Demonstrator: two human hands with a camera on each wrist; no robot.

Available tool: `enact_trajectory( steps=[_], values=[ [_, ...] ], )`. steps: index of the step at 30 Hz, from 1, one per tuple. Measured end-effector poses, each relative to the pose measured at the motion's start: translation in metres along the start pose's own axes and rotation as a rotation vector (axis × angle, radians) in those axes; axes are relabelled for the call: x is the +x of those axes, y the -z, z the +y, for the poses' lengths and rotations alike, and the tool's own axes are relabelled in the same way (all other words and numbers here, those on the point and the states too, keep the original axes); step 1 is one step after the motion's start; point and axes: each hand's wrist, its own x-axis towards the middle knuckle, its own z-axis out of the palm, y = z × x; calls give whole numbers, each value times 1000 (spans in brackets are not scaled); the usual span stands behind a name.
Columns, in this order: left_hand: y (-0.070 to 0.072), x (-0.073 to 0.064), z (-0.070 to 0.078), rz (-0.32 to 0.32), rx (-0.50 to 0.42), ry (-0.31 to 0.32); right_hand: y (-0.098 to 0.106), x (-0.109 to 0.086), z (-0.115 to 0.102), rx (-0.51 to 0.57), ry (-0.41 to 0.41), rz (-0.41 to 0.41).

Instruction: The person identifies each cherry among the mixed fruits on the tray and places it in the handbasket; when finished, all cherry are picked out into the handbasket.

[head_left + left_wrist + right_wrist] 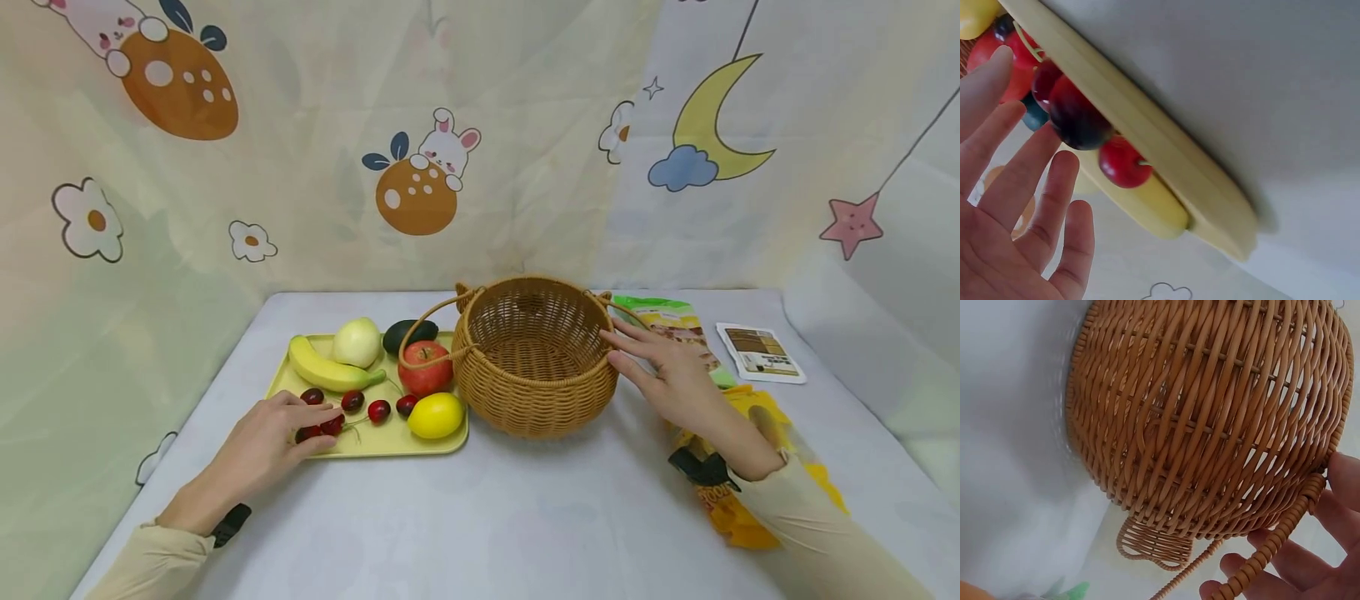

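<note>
Soft, even light brightens the head view (left wrist view dimmer), with faint shadow under the basket (536, 407).

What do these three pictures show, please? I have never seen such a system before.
There is no machine: the grip is a person's bare left hand and right hand. The wide picture comes from a camera on the head; the other two come from cameras on the wrists. On the white surface are a yellow rectangular tray with fruit, a round brown woven basket and colourful flat packets. The left hand is close to small, round, dark-red cherries on the tray; the right touches the basket's rim. Neither clearly holds anything.
</note>
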Motion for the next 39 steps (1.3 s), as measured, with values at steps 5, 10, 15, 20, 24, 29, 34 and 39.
enact_trajectory(
  steps=[5,10,15,20,24,29,34,39],
  values=[
    [-2,0,-4,-28,-12,40,0,-2,1,15,-10,5],
    [-6,2,-6,-19,-14,49,0,-2,1,30,-28,-6],
    [-8,4,-6,-15,-4,48,1,0,0,46,-27,-8],
    [-9,6,-7,-7,12,42,0,0,2,51,-32,-7],
    [-10,7,-6,-2,26,41,-1,0,2,55,-45,-13],
    [-10,7,-5,0,32,46,-2,-1,1,58,-48,0],
    [-8,5,-5,-9,36,47,-2,-1,2,74,-52,-4],
    [1,3,-4,-26,10,67,-2,-1,2,75,-56,-12]
  ],
)
